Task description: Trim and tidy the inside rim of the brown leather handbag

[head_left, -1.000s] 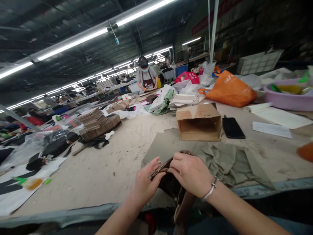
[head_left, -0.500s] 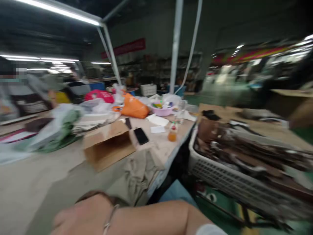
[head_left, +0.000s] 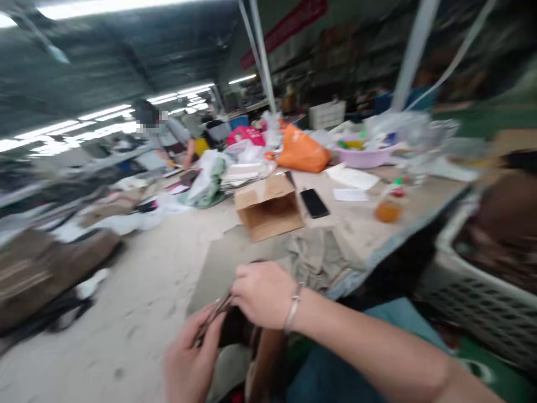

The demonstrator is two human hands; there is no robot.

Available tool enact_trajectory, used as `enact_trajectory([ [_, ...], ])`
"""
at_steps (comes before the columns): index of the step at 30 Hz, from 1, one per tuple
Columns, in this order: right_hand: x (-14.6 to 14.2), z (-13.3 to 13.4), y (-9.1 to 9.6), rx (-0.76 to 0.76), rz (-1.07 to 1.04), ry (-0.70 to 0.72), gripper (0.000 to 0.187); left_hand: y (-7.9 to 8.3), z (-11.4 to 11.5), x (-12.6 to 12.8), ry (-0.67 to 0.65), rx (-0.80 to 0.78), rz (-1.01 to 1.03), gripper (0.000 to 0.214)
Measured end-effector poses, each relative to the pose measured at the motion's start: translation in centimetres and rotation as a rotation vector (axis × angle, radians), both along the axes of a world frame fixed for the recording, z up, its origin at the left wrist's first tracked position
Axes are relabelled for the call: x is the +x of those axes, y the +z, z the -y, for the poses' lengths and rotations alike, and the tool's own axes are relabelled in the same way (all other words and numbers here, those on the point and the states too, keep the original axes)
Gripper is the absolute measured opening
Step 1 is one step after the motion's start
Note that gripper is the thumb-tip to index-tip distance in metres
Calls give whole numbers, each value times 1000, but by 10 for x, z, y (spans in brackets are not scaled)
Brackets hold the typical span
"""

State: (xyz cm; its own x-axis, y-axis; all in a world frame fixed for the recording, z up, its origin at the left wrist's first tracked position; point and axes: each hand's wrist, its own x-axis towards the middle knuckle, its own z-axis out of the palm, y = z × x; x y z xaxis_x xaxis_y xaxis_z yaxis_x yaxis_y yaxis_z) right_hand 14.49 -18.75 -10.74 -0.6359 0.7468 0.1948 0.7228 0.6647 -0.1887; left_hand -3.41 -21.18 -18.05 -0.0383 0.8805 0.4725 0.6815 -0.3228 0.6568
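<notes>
My left hand (head_left: 191, 355) pinches the dark rim of a brown leather-like bag (head_left: 268, 358) near the bottom of the view. My right hand (head_left: 266, 294), with a bracelet at the wrist, has its fingers closed on the same rim a little further along. Between and below the hands the bag's dark inside shows; its lower part is cut off by the frame. Just beyond my right hand lie a crumpled grey-beige cloth (head_left: 319, 254) and an open brown cardboard box (head_left: 272, 215). A black phone (head_left: 314, 202) is beside the box.
A bottle of orange liquid (head_left: 389, 210), an orange bag (head_left: 304, 150) and a lilac basin (head_left: 367, 158) stand further back. A crate of brown pieces (head_left: 478, 285) is at right. Brown material (head_left: 54, 268) lies at left; a person (head_left: 172, 134) works beyond the table.
The view has swung left, so the table things sit further right. My left hand has come into view, and both hands now hold the brown rim.
</notes>
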Motion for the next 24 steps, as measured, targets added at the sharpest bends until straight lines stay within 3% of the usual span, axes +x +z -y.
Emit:
enact_trajectory([
  [2,-9,-6,-9,11,-103,7,22,6,17,-19,18,-48,-27,17],
  [4,-10,-9,-16,8,-165,-38,25,6,20,-21,18,-53,-20,16],
  [19,-11,-6,-18,46,-205,-170,23,2,13,-18,-30,-16,4,12],
  [24,-12,-8,-17,54,-213,-194,23,3,11,-18,-24,-81,-14,20],
])
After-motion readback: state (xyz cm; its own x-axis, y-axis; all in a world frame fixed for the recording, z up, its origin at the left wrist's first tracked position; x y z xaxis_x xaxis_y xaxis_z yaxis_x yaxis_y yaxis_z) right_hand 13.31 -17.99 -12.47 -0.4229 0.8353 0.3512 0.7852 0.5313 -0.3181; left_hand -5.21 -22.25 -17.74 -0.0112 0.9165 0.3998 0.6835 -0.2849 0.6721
